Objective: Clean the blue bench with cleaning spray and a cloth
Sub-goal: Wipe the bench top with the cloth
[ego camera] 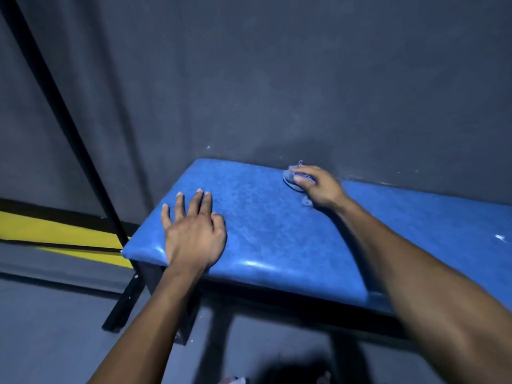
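My right hand [318, 187] pinches the cloth [293, 177], soft n light, bunched up. Left hand [194, 231] spread flat on slick blue counter [277, 231].

1. Premises read as a gym or training room, dimly lit; the exact type cannot be confirmed.
2. Padded bench [277, 234] in glossy blue vinyl on a dark frame, set against the wall.
3. Wall [277, 79] painted plain dark grey, scuffed.
4. Black metal upright [63, 112] bolted at floor level.
5. Yellow and black floor marking [55, 234] beside the bench.
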